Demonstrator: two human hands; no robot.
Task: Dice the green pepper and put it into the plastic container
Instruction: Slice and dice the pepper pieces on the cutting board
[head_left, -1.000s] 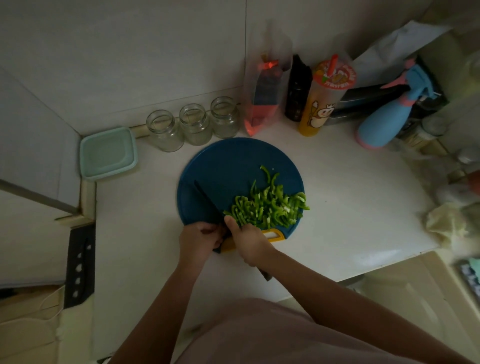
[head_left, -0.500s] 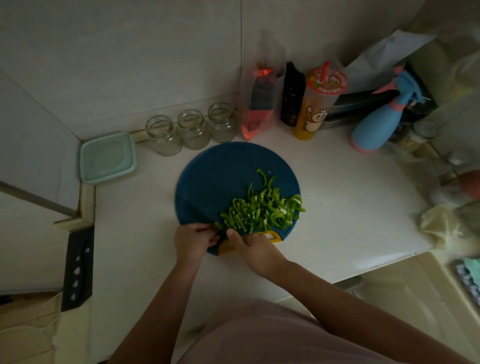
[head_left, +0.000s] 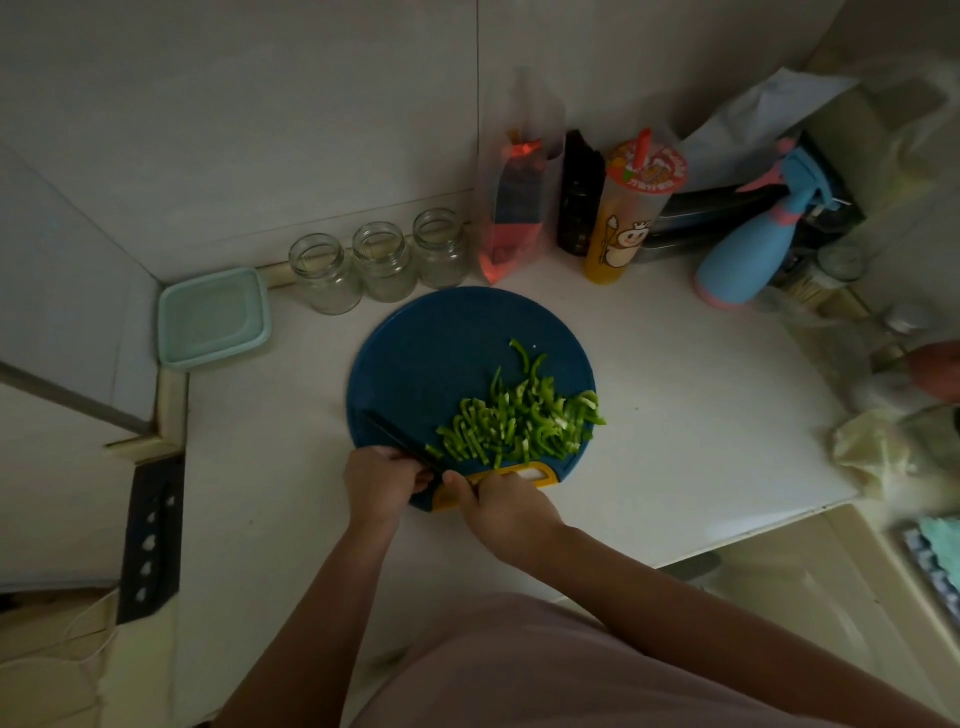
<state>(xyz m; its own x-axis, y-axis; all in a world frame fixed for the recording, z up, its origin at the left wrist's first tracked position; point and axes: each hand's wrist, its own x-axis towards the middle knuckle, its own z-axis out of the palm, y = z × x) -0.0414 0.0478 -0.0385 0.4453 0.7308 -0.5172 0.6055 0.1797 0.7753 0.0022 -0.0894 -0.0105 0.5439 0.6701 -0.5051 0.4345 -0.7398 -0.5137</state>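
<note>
Green pepper strips (head_left: 519, 421) on board (head_left: 431, 353), right hand (head_left: 506, 512) gripping knife (head_left: 400, 439)

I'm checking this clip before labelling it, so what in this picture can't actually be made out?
1. Knife handle, head view: covered by the right hand; only the dark blade shows.
2. Left hand fingertips, head view: curled under the hand itself; contact with the blade unclear.
3. Plastic container, head view: too dim to tell lidded from open.
4. Pink object, head view: cut off by the right edge, blurred.
</note>
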